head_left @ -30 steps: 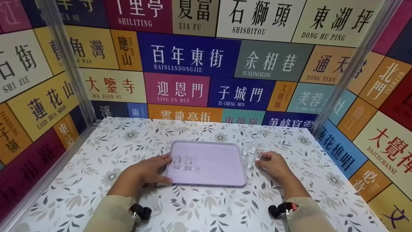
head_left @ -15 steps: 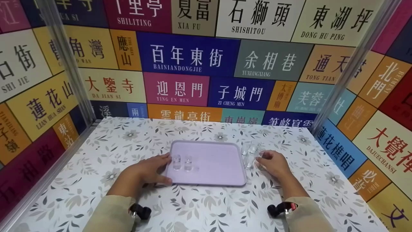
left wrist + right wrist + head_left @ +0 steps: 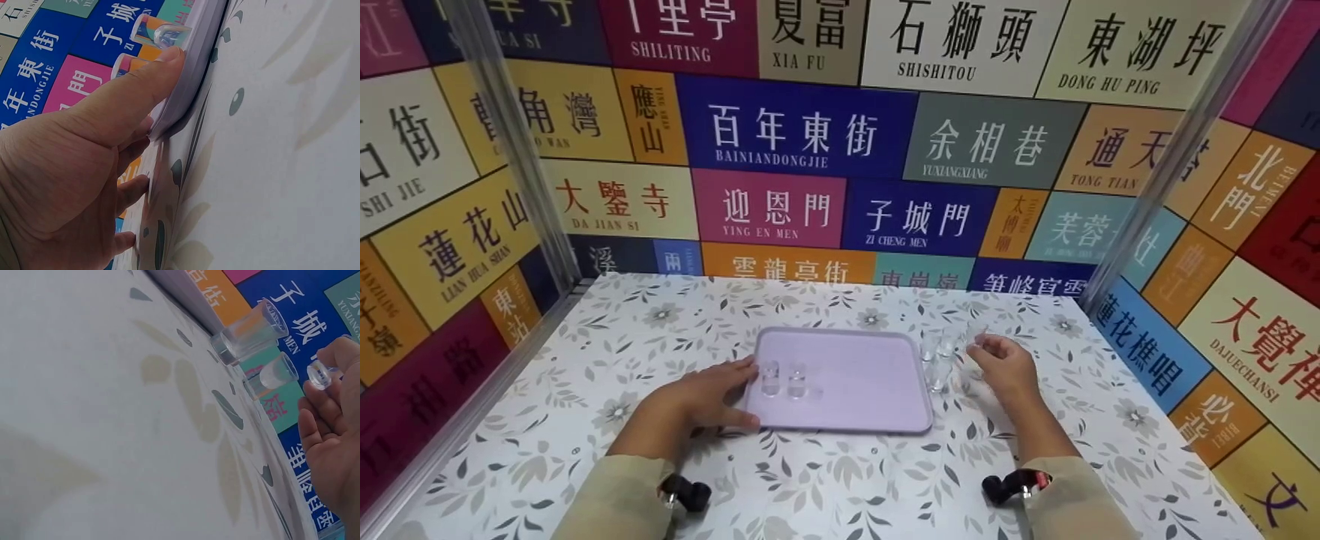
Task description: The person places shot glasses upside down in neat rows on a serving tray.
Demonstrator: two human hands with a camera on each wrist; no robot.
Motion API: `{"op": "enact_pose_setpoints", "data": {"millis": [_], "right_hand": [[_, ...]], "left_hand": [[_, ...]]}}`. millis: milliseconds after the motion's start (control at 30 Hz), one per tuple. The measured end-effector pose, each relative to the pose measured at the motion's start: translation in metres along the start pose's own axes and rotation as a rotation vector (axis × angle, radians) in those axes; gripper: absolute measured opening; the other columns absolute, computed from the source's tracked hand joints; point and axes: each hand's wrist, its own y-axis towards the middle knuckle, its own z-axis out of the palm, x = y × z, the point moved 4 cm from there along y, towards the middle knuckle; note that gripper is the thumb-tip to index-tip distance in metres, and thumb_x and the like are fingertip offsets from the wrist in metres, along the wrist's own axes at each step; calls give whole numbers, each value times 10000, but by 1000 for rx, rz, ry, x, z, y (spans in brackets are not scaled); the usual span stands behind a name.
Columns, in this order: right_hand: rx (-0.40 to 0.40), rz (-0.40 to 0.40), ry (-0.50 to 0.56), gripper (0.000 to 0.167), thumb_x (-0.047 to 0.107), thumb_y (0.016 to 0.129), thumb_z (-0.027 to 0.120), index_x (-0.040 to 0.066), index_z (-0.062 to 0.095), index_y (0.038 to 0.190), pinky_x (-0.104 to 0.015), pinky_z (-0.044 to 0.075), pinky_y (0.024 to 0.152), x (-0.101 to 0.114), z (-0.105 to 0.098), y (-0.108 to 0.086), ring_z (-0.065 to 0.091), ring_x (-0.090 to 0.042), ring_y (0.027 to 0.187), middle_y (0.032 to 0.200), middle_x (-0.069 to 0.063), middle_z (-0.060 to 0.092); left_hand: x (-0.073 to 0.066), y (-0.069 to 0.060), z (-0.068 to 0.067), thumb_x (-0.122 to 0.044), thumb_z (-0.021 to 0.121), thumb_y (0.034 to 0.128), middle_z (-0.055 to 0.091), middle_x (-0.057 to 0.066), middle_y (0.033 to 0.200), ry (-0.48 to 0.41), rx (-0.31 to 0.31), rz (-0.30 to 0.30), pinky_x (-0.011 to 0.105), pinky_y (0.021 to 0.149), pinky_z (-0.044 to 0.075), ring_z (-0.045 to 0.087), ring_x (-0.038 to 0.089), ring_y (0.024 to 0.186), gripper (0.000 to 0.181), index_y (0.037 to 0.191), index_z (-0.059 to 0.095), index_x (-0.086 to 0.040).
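A lilac tray (image 3: 855, 390) lies on the table with two small clear glasses (image 3: 770, 379) upright at its left. My left hand (image 3: 701, 394) rests at the tray's left side; in the left wrist view its thumb lies over the rim (image 3: 194, 67) and the other fingers are lower, loosely bent. Right of the tray stand several clear glasses (image 3: 938, 375). Just beyond them my right hand (image 3: 1012, 371) pinches another glass (image 3: 975, 334) between thumb and fingers. The right wrist view shows the pinched glass's base (image 3: 319, 375) raised above the table, near two standing glasses (image 3: 253, 332).
The table's white cloth (image 3: 840, 487) has a leaf and flower print. Behind it rises a wall of coloured panels (image 3: 802, 127) with printed characters, and similar panels stand at both sides, with clear strips at the corners.
My right hand has moved slightly back, away from me, and lifted the glass it pinches off the table. The left hand and the tray have stayed in place.
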Motion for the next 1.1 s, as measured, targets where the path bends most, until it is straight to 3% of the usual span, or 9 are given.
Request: {"op": "enact_pose_setpoints", "data": {"millis": [167,367,633,933,1100], "right_hand": [[-28,-32,147,487,439,977,784,128,708,1343,-195,550,912,15,0,-4,590,-94,1087,1122,61,663],[-24,-123,270,480,377,960,822,46,726,1294,-177,588,850,35,15,-5,651,-65,957,977,111,699],[-22,-172,263,493,419,909,869,94,763,1264,-199,609,876,59,43,-12,684,-91,1012,1035,62,740],[80,-215,320,448,266,957,835,77,738,1352,-154,600,880,86,93,-24,671,-120,1073,1143,-17,744],[108,-237,340,438,213,927,864,35,746,1310,-177,617,872,98,117,-31,692,-134,1043,1111,-37,764]], "left_hand": [[0,0,0,-688,839,802,171,-171,1802,14,4,10,670,1351,156,154,315,1697,1069,1685,319,-385],[-1,0,-1,-704,838,789,168,-155,1806,7,11,4,695,1341,151,153,331,1695,1085,1686,315,-389],[-3,-1,0,-699,850,775,161,-164,1805,-4,9,-15,711,1335,135,145,338,1695,1092,1681,308,-418],[-3,-1,-1,-668,856,791,169,-151,1805,-3,6,10,663,1355,144,150,329,1695,1087,1687,313,-380],[-3,-2,-2,-665,857,795,175,-157,1805,-6,-2,8,665,1355,143,150,314,1697,1078,1685,327,-370]]}}
